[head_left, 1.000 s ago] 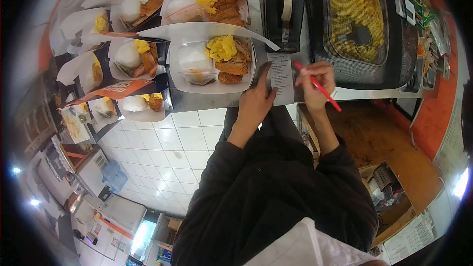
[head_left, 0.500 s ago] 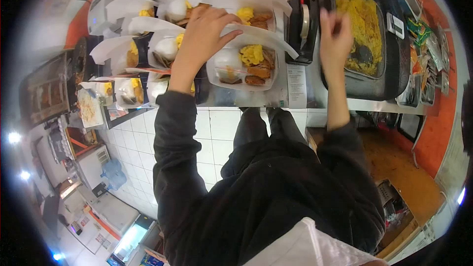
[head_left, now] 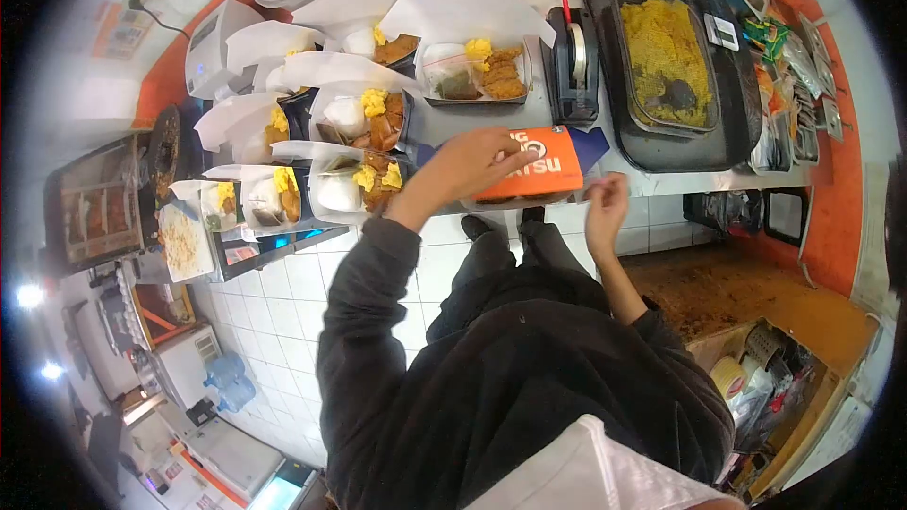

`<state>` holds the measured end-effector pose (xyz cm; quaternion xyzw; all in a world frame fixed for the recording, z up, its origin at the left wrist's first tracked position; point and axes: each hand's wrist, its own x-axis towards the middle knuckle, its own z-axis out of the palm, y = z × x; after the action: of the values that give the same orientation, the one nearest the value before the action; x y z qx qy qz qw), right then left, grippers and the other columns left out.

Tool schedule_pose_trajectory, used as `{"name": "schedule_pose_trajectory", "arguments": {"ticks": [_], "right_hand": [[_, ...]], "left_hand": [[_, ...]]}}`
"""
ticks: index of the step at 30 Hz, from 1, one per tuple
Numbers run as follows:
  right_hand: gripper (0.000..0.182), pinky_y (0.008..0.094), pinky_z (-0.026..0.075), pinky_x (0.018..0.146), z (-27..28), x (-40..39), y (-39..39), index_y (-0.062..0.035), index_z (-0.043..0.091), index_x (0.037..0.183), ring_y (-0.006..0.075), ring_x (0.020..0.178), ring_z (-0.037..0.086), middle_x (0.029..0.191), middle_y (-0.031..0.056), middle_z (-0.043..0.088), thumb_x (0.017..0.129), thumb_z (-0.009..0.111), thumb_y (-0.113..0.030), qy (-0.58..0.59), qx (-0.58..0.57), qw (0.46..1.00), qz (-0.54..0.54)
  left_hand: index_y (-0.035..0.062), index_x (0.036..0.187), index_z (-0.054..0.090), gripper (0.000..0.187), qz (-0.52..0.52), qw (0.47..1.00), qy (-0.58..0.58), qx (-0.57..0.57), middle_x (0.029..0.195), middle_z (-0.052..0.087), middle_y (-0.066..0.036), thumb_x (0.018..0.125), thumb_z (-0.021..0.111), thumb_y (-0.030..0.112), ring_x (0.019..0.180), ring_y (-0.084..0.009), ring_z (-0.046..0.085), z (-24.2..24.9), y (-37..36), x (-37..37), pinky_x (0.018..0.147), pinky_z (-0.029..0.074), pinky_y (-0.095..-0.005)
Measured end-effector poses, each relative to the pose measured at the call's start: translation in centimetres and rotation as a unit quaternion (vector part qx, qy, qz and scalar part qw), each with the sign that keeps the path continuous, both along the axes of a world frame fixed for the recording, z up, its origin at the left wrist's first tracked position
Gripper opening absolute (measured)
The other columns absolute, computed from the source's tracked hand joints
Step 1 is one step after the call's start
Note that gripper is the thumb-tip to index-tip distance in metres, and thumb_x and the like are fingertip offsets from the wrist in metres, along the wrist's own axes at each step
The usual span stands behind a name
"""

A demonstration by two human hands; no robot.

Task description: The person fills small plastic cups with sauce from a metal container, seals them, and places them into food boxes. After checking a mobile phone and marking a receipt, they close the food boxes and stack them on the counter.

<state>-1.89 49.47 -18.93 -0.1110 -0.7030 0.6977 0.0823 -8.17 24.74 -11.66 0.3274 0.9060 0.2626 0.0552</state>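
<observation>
An orange printed box lid (head_left: 543, 165) lies folded over a food box at the counter's front edge. My left hand (head_left: 470, 162) rests on the lid's left part with its fingers stretched out. Just right of the lid is my right hand (head_left: 606, 200), its fingers curled near the box's dark blue side flap (head_left: 591, 147); whether it pinches anything is hidden. Behind the box stands an open food box with rice, egg and fried pieces (head_left: 505, 74). More open boxes with rice and egg (head_left: 342, 116) fill the counter to the left.
A black tape dispenser (head_left: 573, 66) with a red pen stands behind the box. To its right, a black tray (head_left: 742, 123) holds a container of yellow egg (head_left: 666, 47). Packets and metal trays (head_left: 779, 123) sit far right. A white board (head_left: 185, 239) is at left.
The front food box, open before, is now covered by its orange lid. My left hand has come right and down onto it, and my right hand has dropped to the box's right side.
</observation>
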Motion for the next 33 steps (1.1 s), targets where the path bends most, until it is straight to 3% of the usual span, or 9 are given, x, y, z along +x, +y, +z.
{"name": "schedule_pose_trajectory", "arguments": {"ticks": [4,6,9,13,15,20,25,30,33], "right_hand": [[0.016,0.0353,0.041,0.087,3.7,-0.8,-1.2,-0.0005,0.051,0.104,0.0252,0.094,0.053,0.102,0.018,0.052,0.089,0.05,-0.006,0.089,0.124,0.985,-0.084],[0.036,0.0449,0.033,0.099,5.3,-1.9,-3.6,0.0012,0.046,0.124,0.0356,0.115,0.046,0.122,0.0253,0.049,0.094,0.048,-0.018,0.124,0.433,0.888,0.087],[0.047,0.0465,0.019,0.109,1.8,-2.0,-5.6,-0.0017,0.039,0.137,0.0386,0.133,0.028,0.143,0.0249,0.031,0.096,0.043,-0.024,0.111,0.524,0.841,0.076],[0.05,0.0489,0.031,0.101,1.5,-1.7,-5.2,-0.0008,0.033,0.138,0.0422,0.127,0.038,0.135,0.0276,0.042,0.095,0.045,-0.022,0.129,0.452,0.881,0.059],[0.047,0.044,0.039,0.095,2.5,-2.2,-4.8,0.0008,0.037,0.135,0.0404,0.117,0.05,0.123,0.0281,0.052,0.095,0.046,-0.022,-0.106,0.189,0.966,0.138],[0.048,0.0382,0.047,0.084,2.2,-5.0,-2.0,0.0039,0.051,0.122,0.0324,0.098,0.062,0.106,0.0226,0.063,0.095,0.048,-0.035,-0.029,0.2,0.959,0.198],[0.042,0.0278,0.047,0.069,7.5,-11.0,1.3,0.0025,0.056,0.091,0.0115,0.067,0.054,0.075,0.0042,0.056,0.092,0.055,-0.039,-0.287,0.088,0.872,0.387],[0.051,0.0284,0.046,0.075,7.3,-9.0,0.1,0.0089,0.057,0.103,0.0131,0.08,0.054,0.095,0.007,0.056,0.095,0.049,-0.04,-0.312,0.033,0.887,0.338],[0.046,0.04,0.036,0.095,2.1,-8.2,0.3,0.0034,0.041,0.133,0.0243,0.103,0.05,0.115,0.017,0.051,0.099,0.04,-0.028,-0.135,0.256,0.864,0.412]], "left_hand": [[0.011,0.108,0.058,0.036,0.123,0.991,-0.035,-0.041,0.117,0.051,-0.01,0.084,0.06,0.038,0.113,-0.0297,0.047,-1.9,2.9,3.5,0.095,0.036,-0.0455],[0.0109,0.114,0.054,0.042,0.231,0.967,0.105,-0.003,0.128,0.046,-0.014,0.084,0.06,0.04,0.125,-0.0315,0.039,-5.4,3.7,5.5,0.105,0.027,-0.0486],[0.0096,0.132,0.043,0.048,0.394,0.917,0.057,0.023,0.141,0.035,-0.02,0.09,0.053,0.03,0.133,-0.0344,0.03,-6.7,3.6,7.0,0.11,0.018,-0.0502],[0.0059,0.145,0.024,0.053,0.471,0.819,-0.02,0.325,0.144,0.032,-0.023,0.098,0.039,0.024,0.129,-0.038,0.036,-6.9,4.0,8.3,0.108,0.026,-0.0425],[0.0049,0.145,0.023,0.052,0.452,0.835,-0.062,0.308,0.139,0.038,-0.024,0.099,0.036,0.026,0.125,-0.0374,0.042,-11.4,3.0,8.7,0.104,0.031,-0.0395],[0.0001,0.139,0.034,0.049,0.453,0.839,-0.13,0.271,0.118,0.058,-0.023,0.099,0.036,0.029,0.109,-0.0346,0.057,-8.3,0.7,8.0,0.091,0.042,-0.0369],[-0.005,0.118,0.056,0.056,0.361,0.872,-0.312,0.109,0.089,0.065,-0.014,0.095,0.044,0.045,0.083,-0.018,0.058,-0.7,-4.5,5.8,0.081,0.044,-0.0283],[-0.0037,0.115,0.057,0.052,0.363,0.806,-0.358,0.301,0.097,0.06,-0.017,0.095,0.043,0.042,0.089,-0.0211,0.055,1.3,-3.5,6.3,0.085,0.043,-0.0302],[-0.0047,0.121,0.052,0.048,0.387,0.854,-0.244,0.247,0.113,0.052,-0.022,0.097,0.039,0.035,0.102,-0.0295,0.051,-5.1,-2.5,7.8,0.09,0.041,-0.035]]}}
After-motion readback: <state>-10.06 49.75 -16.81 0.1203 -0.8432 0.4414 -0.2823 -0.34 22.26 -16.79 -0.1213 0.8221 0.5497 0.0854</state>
